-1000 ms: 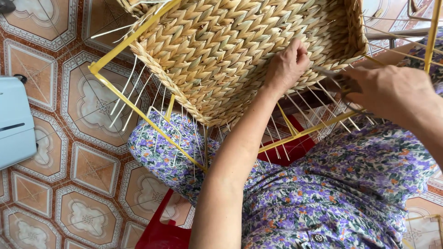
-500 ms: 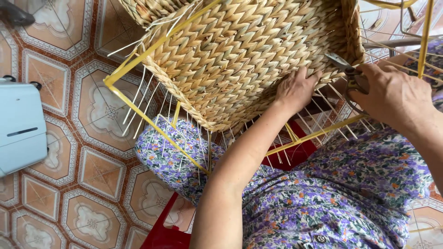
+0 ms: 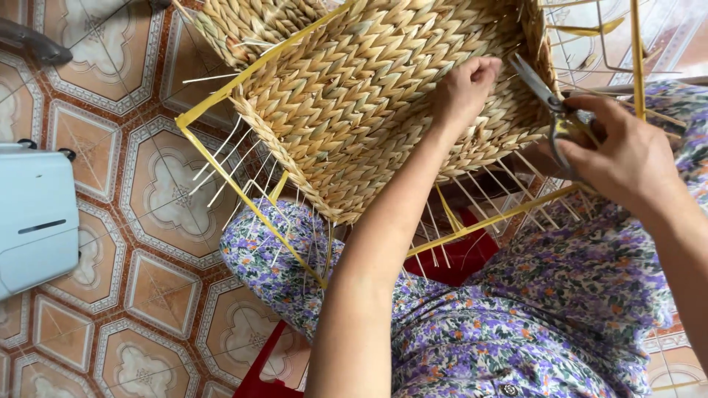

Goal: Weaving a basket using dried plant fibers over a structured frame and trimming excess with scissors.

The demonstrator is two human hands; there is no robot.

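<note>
Above tiled floor [image 3: 147, 191], basket [image 3: 354, 96] against left grip [image 3: 464, 88].

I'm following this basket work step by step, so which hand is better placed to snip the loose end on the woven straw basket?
The right hand: it already holds the grey metal scissors, blades pointing toward the woven straw basket. The left hand is pressed on the weave, steadying it.

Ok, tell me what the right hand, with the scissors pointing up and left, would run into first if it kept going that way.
Probably the left hand on the woven basket: the scissors in the right hand point at it, though depth is unclear.
</note>
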